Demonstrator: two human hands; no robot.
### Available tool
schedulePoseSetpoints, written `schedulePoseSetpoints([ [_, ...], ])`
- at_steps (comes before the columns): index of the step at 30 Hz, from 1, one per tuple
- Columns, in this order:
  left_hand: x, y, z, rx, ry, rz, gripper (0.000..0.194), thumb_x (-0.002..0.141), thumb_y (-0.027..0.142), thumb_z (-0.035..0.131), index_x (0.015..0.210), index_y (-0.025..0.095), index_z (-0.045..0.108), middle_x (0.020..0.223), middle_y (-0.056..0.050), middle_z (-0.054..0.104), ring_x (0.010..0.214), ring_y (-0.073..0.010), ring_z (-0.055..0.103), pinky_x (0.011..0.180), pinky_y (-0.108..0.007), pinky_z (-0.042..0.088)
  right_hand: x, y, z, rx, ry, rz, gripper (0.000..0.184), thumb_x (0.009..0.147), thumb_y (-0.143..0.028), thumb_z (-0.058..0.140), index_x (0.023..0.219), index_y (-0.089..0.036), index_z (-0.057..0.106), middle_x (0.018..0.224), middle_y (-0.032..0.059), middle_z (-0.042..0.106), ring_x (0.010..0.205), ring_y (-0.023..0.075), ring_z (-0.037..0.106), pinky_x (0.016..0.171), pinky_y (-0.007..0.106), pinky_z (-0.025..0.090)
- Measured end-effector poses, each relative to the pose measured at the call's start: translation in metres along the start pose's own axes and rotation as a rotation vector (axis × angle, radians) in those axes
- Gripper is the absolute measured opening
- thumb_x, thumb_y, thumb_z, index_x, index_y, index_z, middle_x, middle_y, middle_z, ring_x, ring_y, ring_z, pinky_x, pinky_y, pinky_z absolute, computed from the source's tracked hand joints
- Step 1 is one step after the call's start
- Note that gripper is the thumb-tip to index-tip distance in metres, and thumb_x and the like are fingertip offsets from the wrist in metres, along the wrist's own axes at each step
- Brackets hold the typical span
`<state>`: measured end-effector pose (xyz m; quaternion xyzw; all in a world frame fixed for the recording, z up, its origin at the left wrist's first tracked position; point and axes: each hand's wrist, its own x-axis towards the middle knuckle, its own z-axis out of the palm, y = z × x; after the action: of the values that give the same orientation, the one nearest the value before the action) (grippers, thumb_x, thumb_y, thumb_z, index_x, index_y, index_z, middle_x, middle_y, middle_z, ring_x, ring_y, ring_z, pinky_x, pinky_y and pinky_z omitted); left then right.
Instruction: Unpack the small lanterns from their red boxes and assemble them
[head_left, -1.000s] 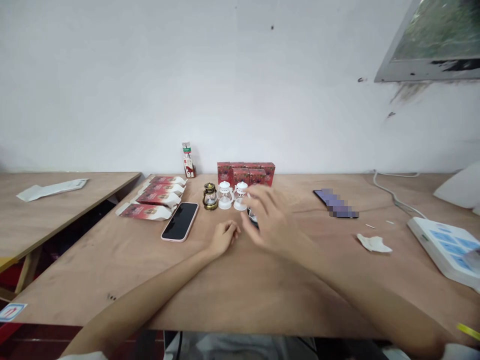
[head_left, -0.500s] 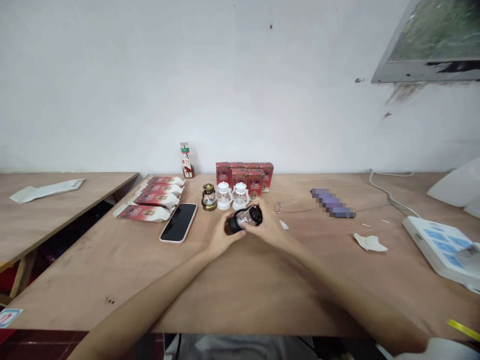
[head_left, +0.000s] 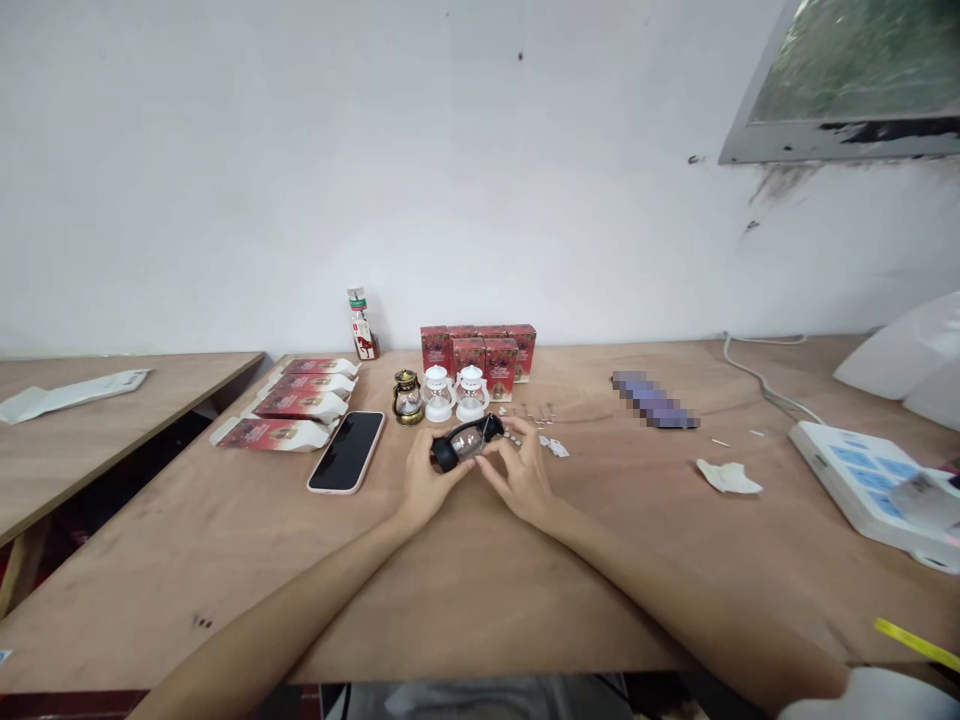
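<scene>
Between both hands, a small black lantern (head_left: 466,441) with a clear middle lies tilted on its side above the table. My left hand (head_left: 427,482) is closed around its base end. With thumb and fingers, my right hand (head_left: 526,478) pinches the lantern near its top end; part of that end is hidden by the fingers. Just beyond stand a bronze-coloured lantern (head_left: 407,397), a white lantern (head_left: 438,394) and a second white lantern (head_left: 472,393), all upright. Small metal bits (head_left: 541,413) and white paper tags (head_left: 555,447) lie to the right of my right hand.
Red boxes (head_left: 501,368) stand behind the lanterns. Flat, open-ended red boxes (head_left: 300,403) and a phone (head_left: 346,453) lie at left. A bottle (head_left: 363,325) stands by the wall. At right are a blurred purple item (head_left: 654,399), crumpled paper (head_left: 729,477) and a white device (head_left: 862,485) with a cable.
The lantern has turned, so its clear side shows more. My right hand's fingers have shifted and spread around the top end. The whole view has swung slightly right.
</scene>
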<state>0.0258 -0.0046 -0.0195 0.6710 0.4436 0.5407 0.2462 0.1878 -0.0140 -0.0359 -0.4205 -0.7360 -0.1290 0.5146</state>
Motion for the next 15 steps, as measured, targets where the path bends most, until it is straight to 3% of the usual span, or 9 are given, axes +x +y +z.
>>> schedulePoseSetpoints([
  [4, 0.002, 0.002, -0.002, -0.040, 0.063, -0.028, 0.037, 0.061, 0.034, 0.075, 0.087, 0.017, 0.055, 0.088, -0.003, 0.061, 0.080, -0.0181, 0.056, 0.066, -0.026, 0.044, 0.002, -0.001, -0.002, 0.041, 0.043, 0.019, 0.011, 0.087, -0.023, 0.045, 0.081, -0.021, 0.054, 0.107, 0.0116, 0.043, 0.106, 0.0248, 0.048, 0.088, 0.045, 0.044],
  [6, 0.003, 0.003, -0.002, -0.105, 0.059, -0.059, 0.036, 0.064, 0.038, 0.073, 0.086, 0.018, 0.053, 0.084, -0.001, 0.059, 0.076, -0.0156, 0.055, 0.065, -0.024, 0.044, 0.004, 0.003, -0.003, 0.110, 0.108, 0.141, 0.016, 0.089, -0.025, 0.039, 0.080, -0.021, 0.051, 0.103, 0.0102, 0.044, 0.104, 0.0225, 0.049, 0.088, 0.042, 0.044],
  [9, 0.004, 0.004, -0.003, -0.238, -0.037, -0.126, 0.036, 0.070, 0.048, 0.064, 0.084, 0.019, 0.049, 0.076, 0.001, 0.054, 0.062, -0.0115, 0.052, 0.054, -0.022, 0.045, 0.007, 0.014, -0.002, 0.247, 0.175, 0.361, 0.022, 0.092, -0.032, 0.034, 0.081, -0.021, 0.049, 0.093, 0.0069, 0.047, 0.096, 0.0198, 0.051, 0.086, 0.038, 0.043],
  [11, 0.006, 0.003, -0.003, -0.282, -0.079, -0.156, 0.037, 0.071, 0.051, 0.062, 0.082, 0.019, 0.047, 0.072, 0.003, 0.051, 0.055, -0.0098, 0.049, 0.047, -0.021, 0.043, 0.008, 0.020, 0.001, 0.362, 0.112, 0.459, 0.024, 0.092, -0.037, 0.035, 0.081, -0.021, 0.049, 0.083, 0.0038, 0.052, 0.082, 0.0181, 0.053, 0.077, 0.034, 0.044],
  [15, 0.009, -0.002, -0.004, -0.258, -0.020, -0.160, 0.036, 0.071, 0.049, 0.063, 0.081, 0.019, 0.046, 0.068, 0.004, 0.048, 0.051, -0.0083, 0.047, 0.044, -0.019, 0.040, 0.009, 0.022, 0.002, 0.478, -0.043, 0.519, 0.026, 0.090, -0.042, 0.039, 0.076, -0.021, 0.048, 0.067, -0.0009, 0.053, 0.063, 0.0152, 0.052, 0.064, 0.028, 0.043],
])
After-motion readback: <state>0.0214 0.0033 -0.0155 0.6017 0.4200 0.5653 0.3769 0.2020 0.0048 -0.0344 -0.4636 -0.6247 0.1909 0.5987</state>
